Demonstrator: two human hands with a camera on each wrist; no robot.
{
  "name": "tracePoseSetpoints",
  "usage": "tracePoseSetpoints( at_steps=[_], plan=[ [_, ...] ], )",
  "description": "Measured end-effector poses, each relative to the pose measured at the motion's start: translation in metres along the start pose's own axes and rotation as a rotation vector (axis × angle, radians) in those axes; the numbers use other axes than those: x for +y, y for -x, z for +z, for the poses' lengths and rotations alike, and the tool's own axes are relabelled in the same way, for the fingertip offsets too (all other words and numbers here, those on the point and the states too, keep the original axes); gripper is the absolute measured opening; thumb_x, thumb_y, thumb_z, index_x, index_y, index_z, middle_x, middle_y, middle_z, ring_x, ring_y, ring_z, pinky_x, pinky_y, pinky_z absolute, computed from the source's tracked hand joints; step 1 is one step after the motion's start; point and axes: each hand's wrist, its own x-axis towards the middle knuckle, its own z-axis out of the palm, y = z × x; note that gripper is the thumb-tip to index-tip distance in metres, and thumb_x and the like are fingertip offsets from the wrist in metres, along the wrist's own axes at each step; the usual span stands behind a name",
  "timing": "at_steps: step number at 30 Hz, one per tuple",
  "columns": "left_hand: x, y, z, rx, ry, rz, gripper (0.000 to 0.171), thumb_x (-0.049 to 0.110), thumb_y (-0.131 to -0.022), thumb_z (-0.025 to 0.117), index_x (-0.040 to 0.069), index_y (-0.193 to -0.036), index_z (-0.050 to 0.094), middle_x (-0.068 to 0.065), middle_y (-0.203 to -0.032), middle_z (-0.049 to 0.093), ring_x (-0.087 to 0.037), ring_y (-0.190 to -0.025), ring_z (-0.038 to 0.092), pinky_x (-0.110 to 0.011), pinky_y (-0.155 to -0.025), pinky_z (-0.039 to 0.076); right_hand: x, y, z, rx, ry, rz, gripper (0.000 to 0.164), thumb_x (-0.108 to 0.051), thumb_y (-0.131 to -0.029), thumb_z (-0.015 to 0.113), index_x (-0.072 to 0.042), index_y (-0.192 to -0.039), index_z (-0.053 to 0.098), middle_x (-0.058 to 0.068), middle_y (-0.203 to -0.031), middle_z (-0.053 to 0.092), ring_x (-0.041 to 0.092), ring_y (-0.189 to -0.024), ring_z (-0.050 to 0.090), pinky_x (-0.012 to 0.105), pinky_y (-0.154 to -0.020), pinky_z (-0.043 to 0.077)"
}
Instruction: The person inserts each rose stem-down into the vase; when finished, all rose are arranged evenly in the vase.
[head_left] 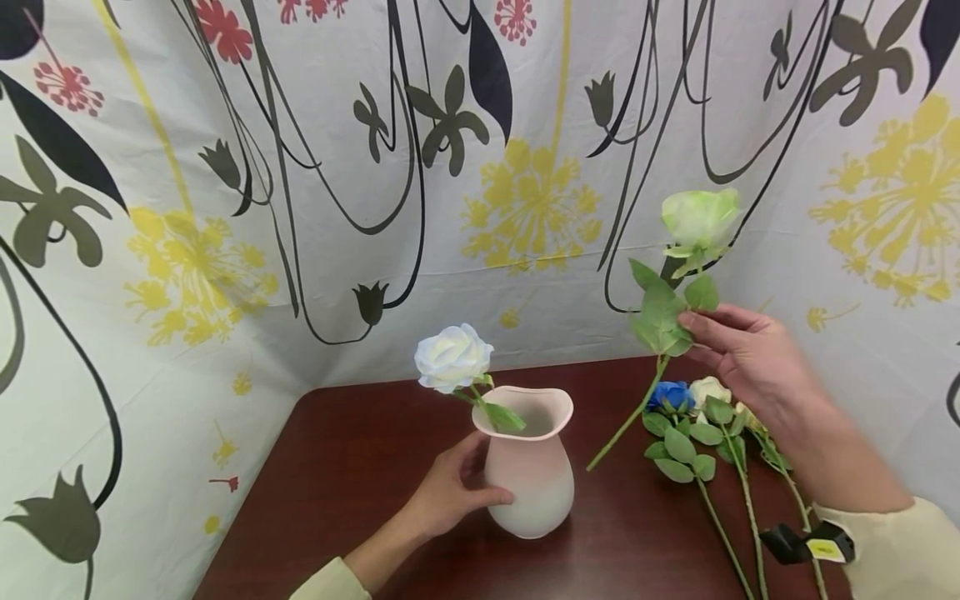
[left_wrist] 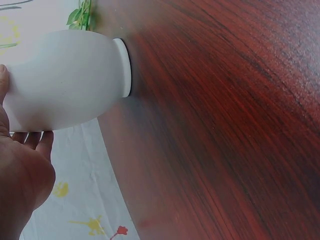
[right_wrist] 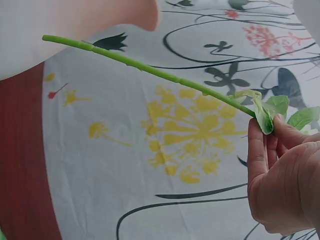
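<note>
A pinkish-white vase [head_left: 531, 483] with a wavy rim stands on the dark red table. My left hand [head_left: 457, 487] grips its side, thumb across the front and fingers behind; the left wrist view shows fingertips against the vase [left_wrist: 70, 80]. One white rose [head_left: 453, 358] with a bluish tint leans out over the vase's left rim. My right hand [head_left: 750, 358] pinches a pale green artificial rose [head_left: 699, 221] by its leafy stem, bloom up. In the right wrist view the bare green stem [right_wrist: 150, 69] points toward the vase, its lower end overlapping the vase there.
Several roses lie on the table at the right, among them a blue rose [head_left: 671, 396] and a cream rose [head_left: 708, 390], their stems running toward the front. A patterned curtain [head_left: 337, 250] hangs behind the table [head_left: 360, 475] and along both sides.
</note>
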Motion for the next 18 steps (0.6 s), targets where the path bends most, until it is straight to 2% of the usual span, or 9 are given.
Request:
tracePoseSetpoints(
  at_steps=[8, 12, 18],
  plan=[
    [0.0, 0.001, 0.001, 0.001, 0.006, 0.002, 0.082, 0.033, -0.085, 0.093, 0.036, -0.156, 0.05, 0.009, -0.148, 0.062, -0.016, -0.129, 0.063, -0.035, -0.105, 0.052, -0.022, -0.004, 0.006, -0.023, -0.18, -0.041, 0.027, 0.015, -0.103, 0.054, 0.009, -0.103, 0.08, 0.019, -0.095, 0.078, 0.028, -0.085, 0.078, 0.04, -0.075, 0.064],
    [-0.001, 0.001, 0.001, 0.003, 0.008, 0.007, 0.082, 0.032, -0.085, 0.093, 0.036, -0.156, 0.05, 0.008, -0.148, 0.062, -0.016, -0.128, 0.063, -0.036, -0.105, 0.052, -0.034, -0.006, 0.014, -0.004, -0.226, -0.039, 0.024, 0.016, -0.102, 0.055, 0.01, -0.103, 0.079, 0.02, -0.094, 0.078, 0.029, -0.084, 0.078, 0.041, -0.074, 0.064],
    [-0.002, 0.0, 0.001, -0.001, 0.018, 0.018, 0.083, 0.03, -0.086, 0.093, 0.036, -0.156, 0.049, 0.007, -0.147, 0.062, -0.017, -0.128, 0.064, -0.038, -0.105, 0.053, -0.045, -0.009, 0.029, -0.01, -0.258, -0.043, 0.025, 0.016, -0.101, 0.056, 0.009, -0.111, 0.078, 0.021, -0.102, 0.078, 0.031, -0.091, 0.078, 0.043, -0.079, 0.064]
  ],
)
